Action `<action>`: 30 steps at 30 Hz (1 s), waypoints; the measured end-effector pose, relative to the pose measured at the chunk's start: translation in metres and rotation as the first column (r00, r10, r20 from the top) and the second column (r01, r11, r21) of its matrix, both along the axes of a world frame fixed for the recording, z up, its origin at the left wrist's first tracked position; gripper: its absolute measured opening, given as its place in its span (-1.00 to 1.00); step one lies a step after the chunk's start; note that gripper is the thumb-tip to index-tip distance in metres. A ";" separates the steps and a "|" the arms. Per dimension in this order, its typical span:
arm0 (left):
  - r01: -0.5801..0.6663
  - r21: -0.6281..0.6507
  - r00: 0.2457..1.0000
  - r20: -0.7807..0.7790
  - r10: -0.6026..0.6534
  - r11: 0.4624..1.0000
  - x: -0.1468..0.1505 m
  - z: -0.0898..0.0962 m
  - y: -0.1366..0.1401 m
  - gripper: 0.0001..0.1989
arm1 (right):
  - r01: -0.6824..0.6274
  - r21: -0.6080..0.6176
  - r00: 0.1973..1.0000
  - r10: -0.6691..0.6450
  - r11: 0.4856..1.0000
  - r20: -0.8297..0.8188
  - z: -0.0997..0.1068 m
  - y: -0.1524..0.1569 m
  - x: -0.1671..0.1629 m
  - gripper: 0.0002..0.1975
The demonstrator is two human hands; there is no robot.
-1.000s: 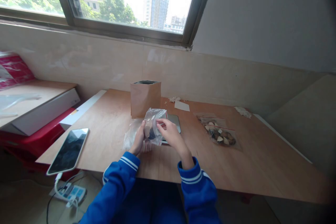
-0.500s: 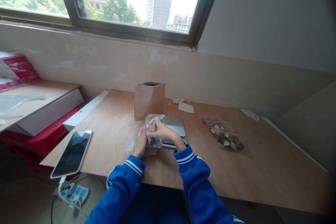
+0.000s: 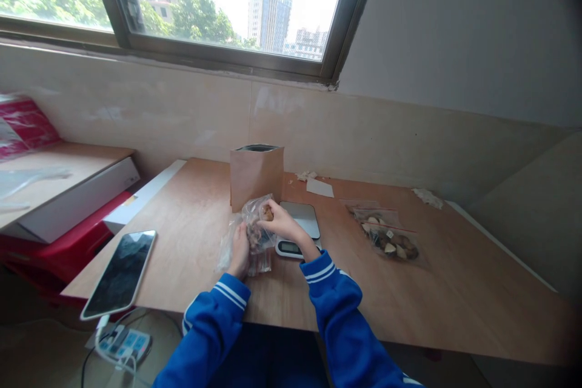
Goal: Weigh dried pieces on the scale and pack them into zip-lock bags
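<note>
My left hand is closed on the side of a clear plastic bag with brown lumpy pieces inside. At the bag's open top, my right hand pinches a brown, wrinkled lump that looks like a dried mushroom. Right beside them lies a flat kitchen scale, partly covered by my right wrist. Behind the bag a brown kraft-paper pouch stands upright with its top open. More clear plastic lies beneath and left of my left hand.
Zip bags of brown and pale dried pieces lie to the right. A white card and crumpled scraps sit near the wall. A phone on a charging cable rests at the left table edge, above a power strip.
My right hand has come up slightly from inside the bag, and the brown lump now shows between its fingers. The scale's display has come into view. The camera view has shifted slightly.
</note>
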State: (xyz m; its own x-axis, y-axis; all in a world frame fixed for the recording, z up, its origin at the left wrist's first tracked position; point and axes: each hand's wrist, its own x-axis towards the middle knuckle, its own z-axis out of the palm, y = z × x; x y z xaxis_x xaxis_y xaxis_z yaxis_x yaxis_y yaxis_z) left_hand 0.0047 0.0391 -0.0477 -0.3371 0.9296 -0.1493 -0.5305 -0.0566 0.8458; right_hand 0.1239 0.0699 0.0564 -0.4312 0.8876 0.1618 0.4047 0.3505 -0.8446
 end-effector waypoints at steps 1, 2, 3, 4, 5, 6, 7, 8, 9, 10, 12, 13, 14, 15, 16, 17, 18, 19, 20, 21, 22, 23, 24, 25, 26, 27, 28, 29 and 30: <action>0.007 -0.006 0.999 0.034 -0.007 1.000 0.000 0.002 0.000 -0.67 | 0.018 -0.009 1.000 -0.018 1.000 -0.023 0.002 0.000 0.000 -0.77; 0.014 -0.011 0.998 0.062 -0.013 1.000 0.000 0.003 -0.001 -0.68 | 0.029 -0.023 0.999 -0.030 0.999 -0.043 0.005 0.001 0.000 -0.76; 0.016 -0.016 0.997 0.080 -0.015 1.000 0.000 0.004 -0.001 -0.68 | 0.033 -0.043 0.997 -0.036 0.999 -0.065 0.008 0.002 0.000 -0.76; 0.016 -0.022 0.995 0.096 -0.014 1.000 0.000 0.005 -0.002 -0.68 | 0.037 -0.061 0.995 -0.042 0.997 -0.087 0.010 0.003 0.000 -0.75; 0.017 -0.032 0.993 0.115 -0.013 0.999 0.000 0.006 -0.003 -0.68 | 0.042 -0.074 0.993 -0.050 0.996 -0.109 0.012 0.004 0.000 -0.75; 0.026 -0.042 0.990 0.141 -0.019 0.999 -0.001 0.008 -0.003 -0.68 | 0.050 -0.082 0.990 -0.060 0.995 -0.131 0.014 0.005 0.000 -0.74; 0.045 -0.052 0.984 0.177 -0.035 0.998 -0.001 0.009 -0.004 -0.67 | 0.058 -0.087 0.985 -0.071 0.995 -0.158 0.015 0.007 0.001 -0.73; 0.071 -0.061 0.975 0.215 -0.057 0.996 -0.002 0.010 -0.004 -0.66 | 0.061 -0.091 0.979 -0.077 0.994 -0.190 0.016 0.009 0.001 -0.72; 0.098 -0.067 0.964 0.254 -0.078 0.993 -0.003 0.011 -0.004 -0.65 | 0.058 -0.097 0.971 -0.078 0.994 -0.228 0.017 0.011 0.001 -0.70; 0.116 -0.068 0.953 0.288 -0.092 0.991 -0.004 0.013 -0.005 -0.63 | 0.050 -0.109 0.959 -0.078 0.993 -0.271 0.016 0.013 0.002 -0.69; 0.134 -0.067 0.938 0.332 -0.105 0.989 -0.005 0.018 -0.006 -0.62 | 0.037 -0.143 0.931 -0.086 0.989 -0.355 0.015 0.016 0.002 -0.66; 0.139 -0.067 0.931 0.349 -0.108 0.988 -0.006 0.021 -0.007 -0.61 | 0.038 -0.160 0.918 -0.098 0.986 -0.385 0.015 0.018 0.003 -0.64; 0.148 -0.065 0.923 0.368 -0.115 0.987 -0.006 0.024 -0.008 -0.61 | 0.048 -0.174 0.907 -0.116 0.984 -0.405 0.015 0.019 0.003 -0.63; 0.161 -0.060 0.914 0.386 -0.126 0.985 -0.006 0.026 -0.009 -0.59 | 0.066 -0.183 0.897 -0.138 0.981 -0.419 0.015 0.021 0.004 -0.62; 0.173 -0.053 0.907 0.397 -0.138 0.983 -0.006 0.029 -0.010 -0.57 | 0.089 -0.183 0.887 -0.161 0.979 -0.433 0.017 0.023 0.006 -0.61; 0.183 -0.045 0.904 0.401 -0.150 0.982 -0.007 0.031 -0.012 -0.56 | 0.115 -0.176 0.874 -0.183 0.978 -0.449 0.020 0.026 0.007 -0.59; 0.189 -0.034 0.902 0.400 -0.160 0.981 -0.007 0.032 -0.013 -0.54 | 0.143 -0.160 0.858 -0.203 0.977 -0.471 0.024 0.031 0.009 -0.58; 0.197 -0.023 0.902 0.396 -0.172 0.980 -0.007 0.033 -0.014 -0.53 | 0.175 -0.133 0.840 -0.219 0.975 -0.496 0.031 0.036 0.010 -0.57; 0.205 -0.016 0.902 0.392 -0.182 0.979 -0.008 0.033 -0.015 -0.52 | 0.215 -0.094 0.821 -0.232 0.972 -0.522 0.039 0.043 0.011 -0.57; 0.213 -0.013 0.900 0.392 -0.191 0.977 -0.008 0.033 -0.015 -0.51 | 0.261 -0.041 0.803 -0.241 0.964 -0.544 0.049 0.051 0.012 -0.56; 0.218 -0.014 0.897 0.396 -0.195 0.976 -0.009 0.033 -0.015 -0.51 | 0.312 0.026 0.791 -0.245 0.950 -0.560 0.060 0.061 0.011 -0.57; 0.221 -0.016 0.894 0.403 -0.196 0.975 -0.009 0.032 -0.015 -0.51 | 0.368 0.111 0.786 -0.244 0.923 -0.568 0.073 0.071 0.009 -0.58; 0.221 -0.020 0.892 0.409 -0.193 0.975 -0.010 0.031 -0.015 -0.51 | 0.408 0.206 0.791 -0.232 0.889 -0.566 0.086 0.082 0.006 -0.60; 0.215 -0.026 0.890 0.416 -0.185 0.976 -0.010 0.030 -0.014 -0.51 | 0.427 0.294 0.807 -0.213 0.855 -0.551 0.098 0.092 0.002 -0.61; 0.208 -0.033 0.889 0.423 -0.175 0.978 -0.011 0.030 -0.014 -0.51 | 0.427 0.372 0.827 -0.190 0.824 -0.529 0.110 0.102 -0.002 -0.62; 0.202 -0.036 0.888 0.428 -0.167 0.979 -0.011 0.029 -0.014 -0.52 | 0.413 0.435 0.853 -0.171 0.800 -0.494 0.119 0.112 -0.007 -0.63; 0.196 -0.036 0.887 0.434 -0.161 0.980 -0.011 0.029 -0.013 -0.53 | 0.390 0.486 0.879 -0.159 0.782 -0.449 0.126 0.120 -0.013 -0.65; 0.191 -0.033 0.884 0.440 -0.158 0.981 -0.012 0.029 -0.013 -0.54 | 0.355 0.527 0.908 -0.149 0.772 -0.392 0.130 0.127 -0.017 -0.67; 0.188 -0.028 0.881 0.448 -0.156 0.982 -0.012 0.030 -0.013 -0.55 | 0.316 0.558 0.933 -0.143 0.767 -0.331 0.130 0.132 -0.022 -0.69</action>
State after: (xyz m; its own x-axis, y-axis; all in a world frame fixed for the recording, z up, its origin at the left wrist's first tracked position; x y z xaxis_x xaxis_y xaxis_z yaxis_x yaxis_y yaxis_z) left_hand -0.0074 0.0258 -0.0178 -0.0574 0.9489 -0.3102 -0.8457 0.1189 0.5202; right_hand 0.1021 0.2021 0.1868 -0.0936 0.6413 0.7616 0.3409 0.7394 -0.5806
